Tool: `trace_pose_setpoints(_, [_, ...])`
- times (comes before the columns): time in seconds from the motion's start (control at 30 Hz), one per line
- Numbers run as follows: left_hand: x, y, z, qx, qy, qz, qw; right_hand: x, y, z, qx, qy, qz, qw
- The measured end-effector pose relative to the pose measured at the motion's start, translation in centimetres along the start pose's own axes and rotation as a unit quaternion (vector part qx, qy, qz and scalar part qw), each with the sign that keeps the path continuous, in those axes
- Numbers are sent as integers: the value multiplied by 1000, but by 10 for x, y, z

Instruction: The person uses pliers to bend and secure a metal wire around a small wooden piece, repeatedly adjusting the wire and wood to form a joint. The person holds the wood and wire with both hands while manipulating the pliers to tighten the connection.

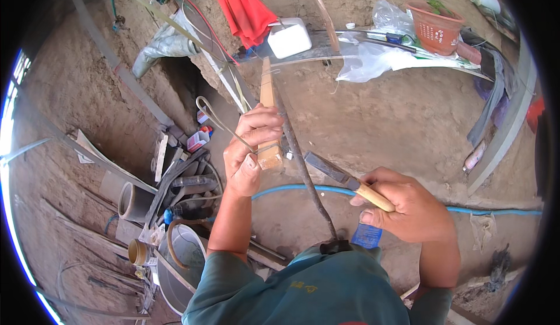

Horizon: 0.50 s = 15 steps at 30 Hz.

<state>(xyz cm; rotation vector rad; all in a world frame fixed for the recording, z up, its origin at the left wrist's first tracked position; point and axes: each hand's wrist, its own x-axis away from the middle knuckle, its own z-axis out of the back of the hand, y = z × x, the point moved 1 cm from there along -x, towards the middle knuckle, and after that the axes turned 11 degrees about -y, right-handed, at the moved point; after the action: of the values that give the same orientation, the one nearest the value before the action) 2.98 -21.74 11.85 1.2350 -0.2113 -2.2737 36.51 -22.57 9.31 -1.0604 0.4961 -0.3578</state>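
My left hand (255, 144) is closed around a tapered piece of pale wood (268, 91), held with its narrow end pointing away from me. A loop of cord (219, 121) runs from that hand, and thin cord is wound about the wood's thick near end. In my right hand (399, 199) is a short tool with a dark metal blade (329, 168) and a pale wooden handle (376, 198); its exact kind is unclear. The blade points toward the wood but stays apart from it. Between my hands a long dark rod (308, 176) slants down toward my waist.
Ahead, a ledge carries a red cloth (245, 17), a white plastic container (289, 38), plastic bags (373, 62) and a reddish-brown plant pot (436, 28). A blue hose (303, 187) crosses the ground. At left stand a grey bucket (195, 249), a pipe section (135, 201) and clutter.
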Motion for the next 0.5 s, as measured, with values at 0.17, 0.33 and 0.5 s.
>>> trace_pose_setpoints(0.17, [21,19,11,-17,78,68,994,2,-30,39,176,35,12,984])
trace_pose_setpoints(0.33, [36,36,9,-94,121,47,987,-61,-27,40,93,-161,-1,983])
trace_pose_setpoints(0.5, [42,46,22,-175,138,84,971,-97,4,19,-183,-300,-54,935])
